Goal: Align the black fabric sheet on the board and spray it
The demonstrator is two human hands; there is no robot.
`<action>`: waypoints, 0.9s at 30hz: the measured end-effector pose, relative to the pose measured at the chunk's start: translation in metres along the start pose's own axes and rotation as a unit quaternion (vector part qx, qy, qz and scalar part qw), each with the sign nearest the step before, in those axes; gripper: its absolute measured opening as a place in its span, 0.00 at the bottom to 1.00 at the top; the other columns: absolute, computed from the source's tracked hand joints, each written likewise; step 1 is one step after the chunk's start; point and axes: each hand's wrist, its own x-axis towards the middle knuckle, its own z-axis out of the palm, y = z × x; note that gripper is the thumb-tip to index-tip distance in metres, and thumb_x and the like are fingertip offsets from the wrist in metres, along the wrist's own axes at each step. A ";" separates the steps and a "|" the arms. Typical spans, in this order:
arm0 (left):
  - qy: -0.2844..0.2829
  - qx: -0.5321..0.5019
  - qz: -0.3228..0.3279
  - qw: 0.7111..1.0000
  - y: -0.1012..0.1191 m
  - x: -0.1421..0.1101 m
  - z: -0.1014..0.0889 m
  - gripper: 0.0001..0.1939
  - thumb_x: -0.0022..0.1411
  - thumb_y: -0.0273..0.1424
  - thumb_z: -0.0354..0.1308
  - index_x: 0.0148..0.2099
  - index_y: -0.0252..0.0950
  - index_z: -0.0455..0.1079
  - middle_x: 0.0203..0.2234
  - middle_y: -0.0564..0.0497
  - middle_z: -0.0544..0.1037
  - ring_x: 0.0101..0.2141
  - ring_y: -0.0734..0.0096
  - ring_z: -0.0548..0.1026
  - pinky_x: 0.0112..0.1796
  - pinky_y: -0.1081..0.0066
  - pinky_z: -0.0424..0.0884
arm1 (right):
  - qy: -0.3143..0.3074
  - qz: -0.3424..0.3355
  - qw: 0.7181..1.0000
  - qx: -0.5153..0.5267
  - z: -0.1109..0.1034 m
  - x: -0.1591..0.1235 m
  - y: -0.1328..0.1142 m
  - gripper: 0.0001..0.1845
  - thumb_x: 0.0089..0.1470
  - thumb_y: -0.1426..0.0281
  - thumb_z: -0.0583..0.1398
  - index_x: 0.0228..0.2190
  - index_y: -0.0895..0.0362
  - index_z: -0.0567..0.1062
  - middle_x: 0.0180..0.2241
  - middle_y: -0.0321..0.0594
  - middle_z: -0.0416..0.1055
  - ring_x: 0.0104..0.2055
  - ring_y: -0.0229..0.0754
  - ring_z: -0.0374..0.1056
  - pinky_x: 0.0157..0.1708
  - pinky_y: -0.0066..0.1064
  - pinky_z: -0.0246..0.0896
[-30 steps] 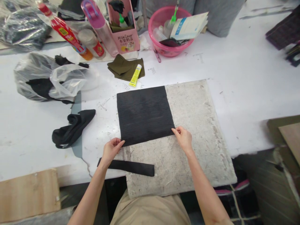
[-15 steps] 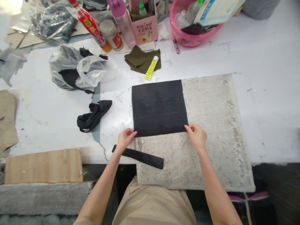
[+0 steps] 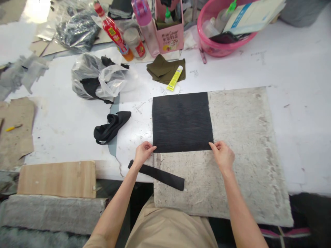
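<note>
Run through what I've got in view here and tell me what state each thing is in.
Left hand: pinching the panel's near left corner
Right hand: pinching its near right corner
Black ribbed panel: spread flat
Grey board: flat, overhanging the near table edge
Black strip: lying aslant, partly on the board
Black cloth: bunched
Clear bag: crumpled
Yellow tube: lying down
Pink box: open-topped

pink box (image 3: 170, 38): "Milk Cover", "水果奶盖" | yellow tube (image 3: 175, 78): print illegible | handwriting (image 3: 193, 73): illegible
</note>
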 end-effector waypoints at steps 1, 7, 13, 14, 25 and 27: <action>-0.009 -0.005 0.002 1.000 -0.001 0.002 -0.001 0.17 0.48 0.42 0.65 0.26 0.37 0.64 0.13 0.58 0.66 0.12 0.78 0.62 0.14 0.77 0.53 | 0.003 -0.002 1.000 -0.001 0.001 0.000 0.000 0.26 0.56 0.46 0.50 0.27 0.55 0.72 0.21 0.39 0.69 0.21 0.39 0.57 0.25 0.32 0.41; -0.046 -0.030 0.018 0.998 -0.002 0.004 -0.006 0.14 0.50 0.40 0.63 0.30 0.36 0.64 0.15 0.57 0.68 0.13 0.77 0.64 0.16 0.76 0.58 | 0.045 -0.023 0.998 0.025 0.003 -0.004 0.001 0.21 0.59 0.51 0.49 0.35 0.56 0.70 0.21 0.37 0.69 0.23 0.42 0.61 0.26 0.32 0.45; -0.062 0.081 0.138 0.985 -0.009 -0.025 -0.032 0.11 0.58 0.38 0.61 0.37 0.36 0.69 0.28 0.51 0.75 0.29 0.69 0.74 0.33 0.70 0.68 | 0.062 -0.068 0.987 0.134 0.000 -0.034 0.013 0.19 0.60 0.55 0.51 0.41 0.58 0.69 0.30 0.45 0.74 0.30 0.44 0.68 0.34 0.35 0.58; -0.087 0.134 0.170 0.973 -0.011 -0.031 -0.038 0.10 0.58 0.38 0.62 0.37 0.37 0.70 0.30 0.51 0.75 0.33 0.67 0.74 0.37 0.69 0.68 | 0.069 -0.086 0.986 0.127 -0.001 -0.042 0.011 0.19 0.61 0.56 0.51 0.40 0.58 0.70 0.32 0.47 0.74 0.31 0.44 0.68 0.35 0.35 0.59; -0.175 0.365 0.300 0.864 -0.028 -0.062 -0.054 0.05 0.62 0.30 0.60 0.33 0.36 0.71 0.31 0.49 0.73 0.36 0.64 0.70 0.38 0.67 0.63 | -0.203 -0.347 0.916 0.003 0.031 -0.136 -0.071 0.09 0.57 0.63 0.61 0.36 0.55 0.71 0.36 0.41 0.71 0.40 0.46 0.66 0.35 0.35 0.59; -0.181 0.322 0.301 0.879 -0.028 -0.063 -0.055 0.07 0.63 0.31 0.59 0.32 0.36 0.70 0.29 0.50 0.72 0.34 0.67 0.70 0.37 0.69 0.63 | -0.208 -0.351 0.912 -0.038 0.034 -0.143 -0.075 0.12 0.52 0.62 0.65 0.35 0.55 0.71 0.36 0.41 0.70 0.40 0.47 0.65 0.34 0.35 0.59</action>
